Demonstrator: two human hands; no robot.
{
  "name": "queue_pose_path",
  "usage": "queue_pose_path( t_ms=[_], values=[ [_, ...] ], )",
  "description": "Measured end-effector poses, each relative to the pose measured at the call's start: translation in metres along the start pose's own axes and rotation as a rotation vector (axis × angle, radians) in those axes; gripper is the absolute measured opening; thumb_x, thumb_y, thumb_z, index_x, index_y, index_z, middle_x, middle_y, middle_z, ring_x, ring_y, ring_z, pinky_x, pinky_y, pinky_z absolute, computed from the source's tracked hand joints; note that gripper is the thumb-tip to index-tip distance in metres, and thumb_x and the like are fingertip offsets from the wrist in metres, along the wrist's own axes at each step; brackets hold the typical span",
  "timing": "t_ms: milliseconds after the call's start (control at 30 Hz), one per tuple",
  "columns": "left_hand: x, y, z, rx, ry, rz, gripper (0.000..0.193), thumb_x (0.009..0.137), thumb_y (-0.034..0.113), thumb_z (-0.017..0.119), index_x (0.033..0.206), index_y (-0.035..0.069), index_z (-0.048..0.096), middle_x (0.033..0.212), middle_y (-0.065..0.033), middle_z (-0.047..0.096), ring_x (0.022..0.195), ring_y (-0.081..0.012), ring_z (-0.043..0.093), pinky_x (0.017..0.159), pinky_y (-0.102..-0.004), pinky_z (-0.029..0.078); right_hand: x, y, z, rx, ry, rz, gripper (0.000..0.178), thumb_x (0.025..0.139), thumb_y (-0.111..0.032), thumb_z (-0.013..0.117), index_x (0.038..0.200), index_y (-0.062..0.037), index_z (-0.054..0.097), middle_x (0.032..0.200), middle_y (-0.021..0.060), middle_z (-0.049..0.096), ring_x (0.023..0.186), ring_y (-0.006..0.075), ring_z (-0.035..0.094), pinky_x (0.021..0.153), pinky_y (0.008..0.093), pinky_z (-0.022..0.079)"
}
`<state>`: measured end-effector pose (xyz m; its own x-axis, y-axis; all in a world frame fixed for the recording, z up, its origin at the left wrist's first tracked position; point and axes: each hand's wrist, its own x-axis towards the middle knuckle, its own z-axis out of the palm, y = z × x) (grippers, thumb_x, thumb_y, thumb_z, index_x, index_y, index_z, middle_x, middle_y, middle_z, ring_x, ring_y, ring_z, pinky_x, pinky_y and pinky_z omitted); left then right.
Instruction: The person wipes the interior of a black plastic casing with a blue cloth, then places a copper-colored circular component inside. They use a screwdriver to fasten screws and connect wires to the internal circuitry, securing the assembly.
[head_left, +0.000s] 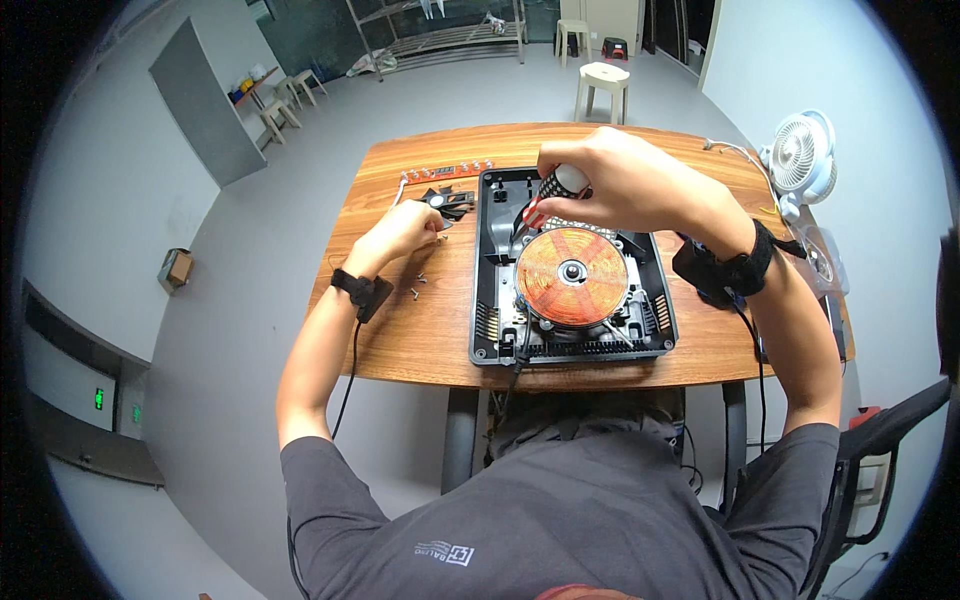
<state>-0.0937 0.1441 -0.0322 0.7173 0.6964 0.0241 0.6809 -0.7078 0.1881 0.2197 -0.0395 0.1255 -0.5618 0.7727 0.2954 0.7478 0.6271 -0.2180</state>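
Note:
An opened induction cooker [476,290] lies on the wooden desk, its black housing holding a round copper coil [545,290]. My right hand [618,178] is closed round a thick screwdriver-like tool [566,183] with a white end and a black-and-white patterned grip. It is over the far part of the housing, beyond the coil; the tool's lower end is hard to make out. Left of the housing, my left hand [402,232] rests low over the desk with fingers curled together, next to a black fan [452,203]. What its fingertips hold, if anything, is hidden. Several small screws [416,292] lie near it.
A narrow red circuit board [447,171] lies at the desk's far left. On the right stand a white fan [803,158] and a clear plastic container [822,262]. Cables hang from both wrist straps. Stools [603,80] and a metal rack [440,42] stand beyond the desk.

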Motion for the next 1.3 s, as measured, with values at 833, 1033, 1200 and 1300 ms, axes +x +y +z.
queue_pose_path(
  t_ms=[833, 1033, 1200, 1300],
  values=[
    [-0.002, -0.012, 0.026, -0.040, 0.024, -0.069, 0.013, 0.084, 0.012, 0.077, 0.093, 0.004, 0.073, 0.090, -0.0143, 0.075, 0.084, -0.0312, 0.072, 0.077, -0.0402, 0.057, -0.008, 0.002, 0.007, 0.093, 0.029, 0.009, 0.036, 0.093, -0.032, 0.073, 0.105, 0.0003, 0.063, 0.076, 0.0224, 0.070, 0.073, 0.0384, 0.071, 0.066, 0.0437, 0.056],
    [-0.009, -0.001, 0.005, -0.141, 0.112, -0.059, 0.012, 0.086, 0.009, 0.074, 0.093, 0.000, 0.070, 0.089, -0.0141, 0.074, 0.082, -0.0267, 0.072, 0.077, -0.0366, 0.057, -0.008, 0.002, 0.005, 0.083, 0.044, 0.033, 0.037, 0.092, -0.033, 0.075, 0.102, 0.0002, 0.062, 0.073, 0.0219, 0.067, 0.068, 0.0375, 0.069, 0.064, 0.0422, 0.055],
    [-0.013, 0.039, -0.026, -0.374, 0.148, 0.003, 0.015, 0.090, 0.012, 0.074, 0.096, -0.001, 0.068, 0.084, -0.0093, 0.073, 0.080, -0.0172, 0.069, 0.078, -0.0332, 0.056, -0.008, 0.017, 0.011, 0.166, 0.189, -0.010, 0.032, 0.093, -0.026, 0.076, 0.106, 0.0011, 0.064, 0.074, 0.0139, 0.065, 0.065, 0.0209, 0.063, 0.060, 0.0342, 0.051],
    [-0.015, 0.053, -0.030, -0.454, 0.128, 0.040, 0.015, 0.091, 0.011, 0.076, 0.099, 0.000, 0.069, 0.087, -0.0065, 0.073, 0.081, -0.0129, 0.068, 0.079, -0.0301, 0.057, -0.006, 0.018, 0.012, 0.177, 0.201, 0.026, 0.032, 0.093, -0.026, 0.075, 0.107, 0.0013, 0.065, 0.080, 0.0152, 0.068, 0.070, 0.0214, 0.067, 0.064, 0.0335, 0.053]
  ],
)
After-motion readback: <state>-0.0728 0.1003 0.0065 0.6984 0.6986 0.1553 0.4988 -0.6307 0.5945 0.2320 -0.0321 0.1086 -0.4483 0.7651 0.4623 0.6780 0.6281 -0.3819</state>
